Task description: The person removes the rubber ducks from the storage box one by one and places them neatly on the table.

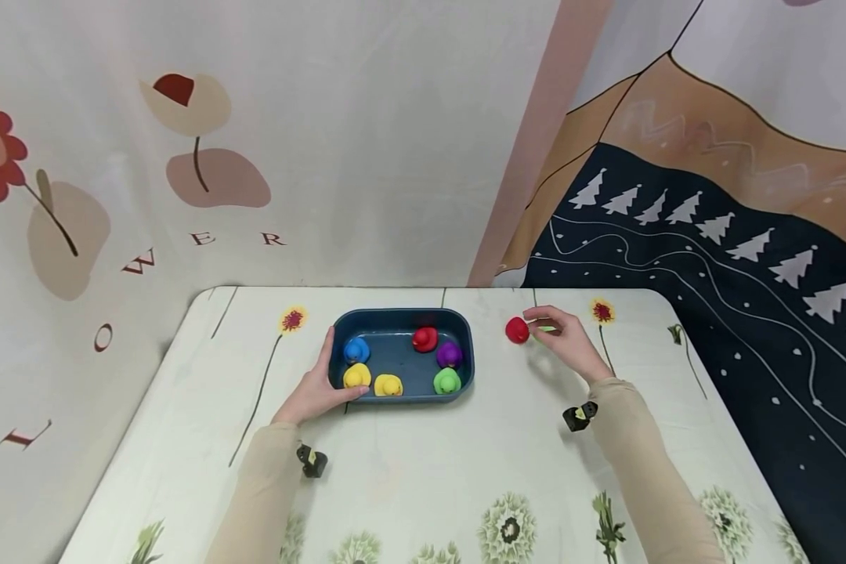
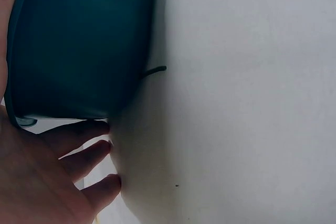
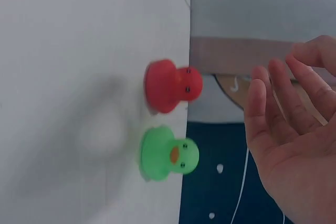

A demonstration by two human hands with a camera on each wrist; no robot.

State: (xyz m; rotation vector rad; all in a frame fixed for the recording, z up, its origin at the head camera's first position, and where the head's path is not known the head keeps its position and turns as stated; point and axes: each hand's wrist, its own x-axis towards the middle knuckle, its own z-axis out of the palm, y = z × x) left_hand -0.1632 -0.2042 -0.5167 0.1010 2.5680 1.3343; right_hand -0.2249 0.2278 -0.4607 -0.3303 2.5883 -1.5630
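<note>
My left hand (image 1: 316,393) grips the left end of a dark blue tray (image 1: 405,364), thumb over its front rim and fingers along its side. Inside lie a blue duck (image 1: 356,350), two yellow ducks (image 1: 388,385), a red duck (image 1: 425,339), a purple duck (image 1: 449,355) and a green duck (image 1: 447,381). Right of the tray, my right hand (image 1: 562,338) hovers with loosely bent fingers and nothing in them. On the table near it stand another red duck (image 3: 167,86) and another green duck (image 3: 167,153), side by side; the hand mostly hides this green one in the head view.
The table (image 1: 409,470) wears a pale flower-print cloth. Behind it hangs a light printed curtain (image 1: 366,157), with a dark panel of white trees (image 1: 712,274) at the right. Small black cameras (image 1: 580,416) sit at both wrists.
</note>
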